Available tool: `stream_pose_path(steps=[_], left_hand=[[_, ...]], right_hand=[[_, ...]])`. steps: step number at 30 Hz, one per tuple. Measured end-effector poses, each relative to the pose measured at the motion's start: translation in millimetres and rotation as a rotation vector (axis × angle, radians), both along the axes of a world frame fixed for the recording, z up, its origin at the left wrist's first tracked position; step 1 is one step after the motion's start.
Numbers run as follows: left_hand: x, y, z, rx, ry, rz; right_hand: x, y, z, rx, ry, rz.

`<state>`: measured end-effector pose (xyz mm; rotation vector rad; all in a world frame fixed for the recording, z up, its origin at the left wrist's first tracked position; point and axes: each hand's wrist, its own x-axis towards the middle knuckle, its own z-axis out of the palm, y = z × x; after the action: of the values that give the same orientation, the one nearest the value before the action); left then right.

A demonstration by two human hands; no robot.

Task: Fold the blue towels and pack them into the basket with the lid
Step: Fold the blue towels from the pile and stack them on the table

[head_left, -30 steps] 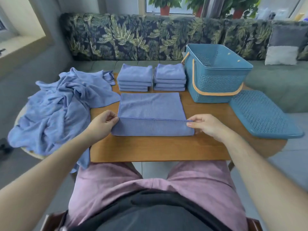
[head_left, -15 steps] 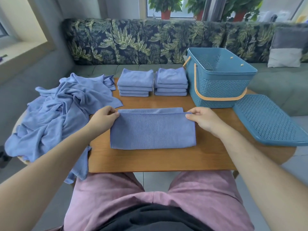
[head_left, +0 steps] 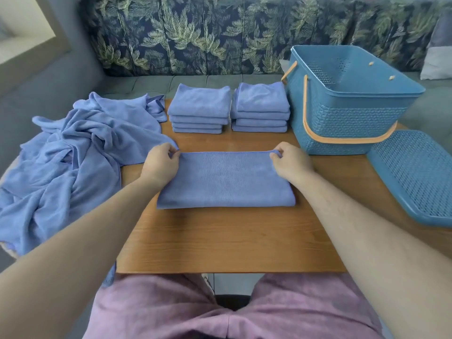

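Note:
A blue towel (head_left: 226, 181) lies folded in half on the wooden table (head_left: 230, 241). My left hand (head_left: 160, 165) pinches its far left corner and my right hand (head_left: 291, 162) pinches its far right corner. Behind it stand two stacks of folded blue towels, one on the left (head_left: 199, 107) and one on the right (head_left: 261, 106). A heap of unfolded blue towels (head_left: 73, 155) covers the table's left side. The blue basket (head_left: 347, 101) with an orange handle stands open at the back right, nothing visible inside. Its lid (head_left: 420, 177) lies flat on the table beside it.
A sofa with leaf-patterned back cushions (head_left: 208, 35) runs behind the table. A grey and white pillow (head_left: 437, 57) sits at the far right. My lap in pink shorts (head_left: 232, 309) is under the table's near edge.
Both hands carried the towel's near edge away from me and laid it on the far edge, so the towel is now folded in half. The camera tilted down.

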<state>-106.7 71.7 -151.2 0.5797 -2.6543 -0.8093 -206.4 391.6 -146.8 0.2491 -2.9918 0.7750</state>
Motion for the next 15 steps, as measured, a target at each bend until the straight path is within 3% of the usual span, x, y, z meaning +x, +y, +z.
stream_pose_path(steps=[2,5,8,11,15], left_hand=[[1,3,3,-0.031,-0.032,0.043],[10,21,8,-0.326,-0.059,0.160],[18,65,8,-0.350,0.085,-0.109],[17,99,-8,-0.268,-0.060,-0.348],[18,81,-22,-0.261,-0.219,-0.243]], right_hand=[[3,-3,3,0.024,-0.001,-0.045],[20,-14,14,0.123,0.100,-0.191],[54,-48,17,0.107,0.269,-0.016],[82,-89,1,0.117,0.153,0.263],[72,-79,-17,0.248,-0.059,0.228]])
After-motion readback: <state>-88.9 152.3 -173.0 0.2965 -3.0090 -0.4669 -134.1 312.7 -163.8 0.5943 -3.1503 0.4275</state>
